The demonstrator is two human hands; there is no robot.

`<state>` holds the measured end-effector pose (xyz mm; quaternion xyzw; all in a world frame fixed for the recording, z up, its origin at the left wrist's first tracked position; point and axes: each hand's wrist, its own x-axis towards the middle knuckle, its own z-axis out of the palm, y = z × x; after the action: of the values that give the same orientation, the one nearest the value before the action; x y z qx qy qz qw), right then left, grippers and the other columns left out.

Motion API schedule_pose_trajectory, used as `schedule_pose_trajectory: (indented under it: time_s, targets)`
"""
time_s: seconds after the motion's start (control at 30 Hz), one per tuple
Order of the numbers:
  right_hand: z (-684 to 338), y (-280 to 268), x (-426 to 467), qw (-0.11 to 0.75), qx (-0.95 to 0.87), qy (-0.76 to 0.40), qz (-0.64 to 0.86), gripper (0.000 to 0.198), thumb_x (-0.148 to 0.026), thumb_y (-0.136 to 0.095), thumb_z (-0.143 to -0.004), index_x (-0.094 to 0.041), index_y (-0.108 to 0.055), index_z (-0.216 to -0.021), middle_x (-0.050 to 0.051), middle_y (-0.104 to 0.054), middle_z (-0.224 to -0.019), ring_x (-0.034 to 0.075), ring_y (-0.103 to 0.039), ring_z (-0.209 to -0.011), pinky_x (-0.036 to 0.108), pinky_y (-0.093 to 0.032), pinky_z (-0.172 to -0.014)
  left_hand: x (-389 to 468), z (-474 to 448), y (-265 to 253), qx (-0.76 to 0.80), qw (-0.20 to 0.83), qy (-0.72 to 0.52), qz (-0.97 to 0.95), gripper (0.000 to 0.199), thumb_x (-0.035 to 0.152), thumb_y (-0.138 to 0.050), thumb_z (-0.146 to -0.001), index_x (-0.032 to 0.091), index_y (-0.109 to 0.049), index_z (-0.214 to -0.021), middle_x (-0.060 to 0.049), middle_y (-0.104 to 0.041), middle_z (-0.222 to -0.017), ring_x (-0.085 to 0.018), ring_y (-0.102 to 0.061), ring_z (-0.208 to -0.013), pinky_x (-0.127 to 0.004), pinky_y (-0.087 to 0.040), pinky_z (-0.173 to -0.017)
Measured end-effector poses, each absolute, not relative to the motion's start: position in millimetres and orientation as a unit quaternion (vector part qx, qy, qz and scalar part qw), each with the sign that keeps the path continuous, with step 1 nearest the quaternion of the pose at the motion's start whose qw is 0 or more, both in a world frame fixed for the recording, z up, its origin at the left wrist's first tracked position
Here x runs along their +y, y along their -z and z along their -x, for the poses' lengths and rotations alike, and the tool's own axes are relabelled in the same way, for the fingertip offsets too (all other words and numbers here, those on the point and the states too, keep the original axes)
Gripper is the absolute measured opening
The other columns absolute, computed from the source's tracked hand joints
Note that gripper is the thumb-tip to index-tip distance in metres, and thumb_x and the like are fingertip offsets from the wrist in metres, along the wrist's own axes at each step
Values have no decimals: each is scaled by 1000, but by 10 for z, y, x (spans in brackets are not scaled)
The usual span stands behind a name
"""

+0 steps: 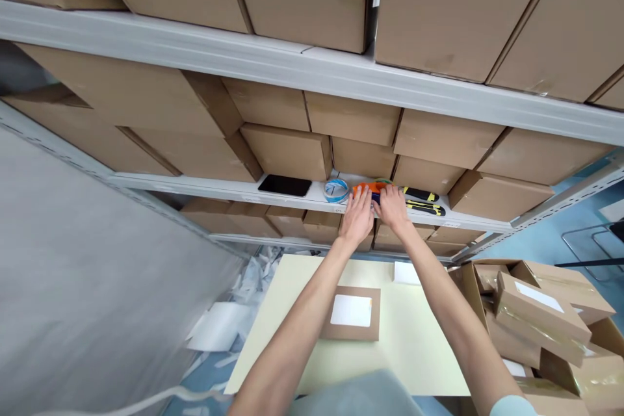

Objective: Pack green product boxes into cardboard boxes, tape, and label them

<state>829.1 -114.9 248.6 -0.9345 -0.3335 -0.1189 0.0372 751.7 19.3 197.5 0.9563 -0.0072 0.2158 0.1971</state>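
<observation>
Both hands reach up to the middle shelf and meet at an orange and dark-blue object (369, 188), mostly hidden under the fingers, so its kind is unclear. My left hand (359, 213) has its fingers bent over the orange part. My right hand (391, 207) closes on the right end, close to my left. Left of them lies a roll of tape (336, 190) with a blue and white rim. Just right of my right hand are black and yellow utility knives (424, 208). A black phone (285, 185) lies flat farther left.
Cardboard boxes (273, 149) fill the shelves behind and above. Below, a pale table (419, 331) bears a flat labelled box (351, 331) and a white stack (406, 273). At right stands a large carton (470, 292) of parcels; paper scraps (253, 279) lie at left.
</observation>
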Motion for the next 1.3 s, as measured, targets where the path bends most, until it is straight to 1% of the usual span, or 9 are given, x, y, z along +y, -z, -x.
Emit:
schedule_pose_trajectory:
  time_s: [0.17, 0.33, 0.43, 0.53, 0.63, 0.7, 0.87, 1.07, 1.3]
  targets:
    - [-8442, -2535, -1047, 45, -325, 42, 944, 39, -37, -66, -114, -5, -71, -136, 28, -77, -135, 37, -66, -131, 48, -45, -117, 141, -7522, -1866, 15, 273, -266, -924, 72, 22, -48, -106, 8, -41, -176, -23, -39, -184, -37, -29, -177, -65, -29, -143]
    - [-8267, -2513, -1182, 65, -332, 51, 940, 37, -36, -66, -114, -6, -70, -135, 27, -78, -130, 36, -70, -125, 47, -49, -114, 49, -7206, -1781, 49, 370, -336, -865, 71, 33, -52, -111, 13, -37, -178, -23, -42, -184, -36, -29, -177, -63, -32, -144]
    - [-7865, -2294, -1481, 101, -336, 90, 932, 36, -43, -63, -116, -10, -70, -128, 24, -80, -118, 36, -73, -112, 47, -53, -105, 31, -6714, -1771, 73, 397, -355, -843, 67, 42, -53, -115, 19, -41, -176, -21, -47, -181, -34, -39, -173, -57, -39, -141]
    - [-7245, -1988, -1888, 155, -347, 113, 918, 37, -52, -58, -117, -16, -70, -116, 18, -81, -101, 34, -73, -96, 46, -57, -94, -14, -6102, -1807, 84, 415, -340, -839, 59, 46, -53, -117, 24, -48, -172, -20, -59, -170, -32, -56, -160, -54, -52, -131]
    - [-6583, -1741, -2258, 185, -362, 101, 908, 37, -54, -59, -116, -19, -69, -108, 15, -79, -94, 33, -72, -92, 45, -57, -91, -109, -5578, -1831, 73, 432, -308, -845, 51, 47, -56, -116, 23, -60, -162, -19, -69, -155, -31, -67, -145, -50, -62, -116]
    - [-6217, -1639, -2434, 191, -367, 83, 907, 36, -53, -59, -117, -21, -68, -105, 14, -77, -93, 32, -71, -91, 44, -56, -90, -178, -5332, -1810, 68, 440, -289, -847, 45, 46, -57, -116, 22, -66, -153, -18, -73, -145, -29, -70, -136, -47, -65, -109]
    - [-5709, -1532, -2688, 200, -359, 64, 909, 35, -51, -57, -118, -22, -68, -103, 11, -74, -91, 31, -68, -91, 44, -56, -90, -285, -5018, -1710, 61, 449, -240, -859, 33, 43, -57, -116, 23, -74, -135, -14, -77, -127, -27, -73, -121, -45, -66, -101]
    - [-5572, -1593, -2877, 203, -367, 78, 905, 31, -48, -57, -117, -21, -70, -109, 12, -76, -94, 33, -70, -98, 49, -58, -96, -268, -4976, -1818, 19, 436, -210, -875, 33, 45, -60, -116, 25, -75, -136, -13, -77, -128, -26, -72, -119, -42, -66, -96]
    - [-5551, -1712, -3060, 209, -410, 50, 887, 28, -47, -62, -115, -21, -73, -120, 14, -78, -106, 34, -71, -106, 55, -57, -107, -236, -4989, -2085, -71, 421, -157, -890, 27, 44, -61, -116, 28, -80, -127, -9, -81, -116, -26, -74, -113, -47, -61, -103]
